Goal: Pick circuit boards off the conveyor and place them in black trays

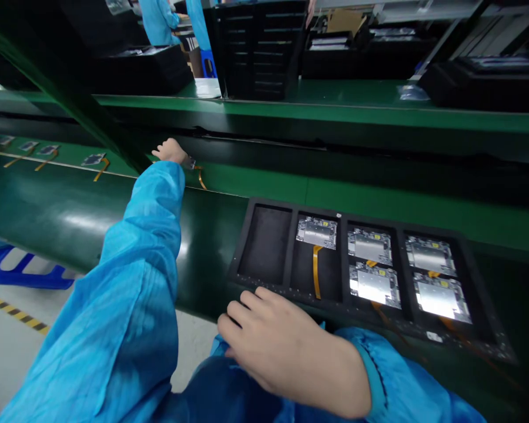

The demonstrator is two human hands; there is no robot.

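1. Left hand (pixel 171 151) was curled over the green bench (pixel 88 202); grip could not be determined.
2. Silver circuit board with orange ribbon (pixel 191 164) sat beside its wrist.
3. Right hand (pixel 277 341), released, was loosely bent near the black rectangular tray (pixel 290 247) holding five boards (pixel 370 245).

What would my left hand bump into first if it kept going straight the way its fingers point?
Probably the slanted green post, which crosses the picture just left of your left hand. Depth is hard to judge here, though, so it might pass behind or in front.
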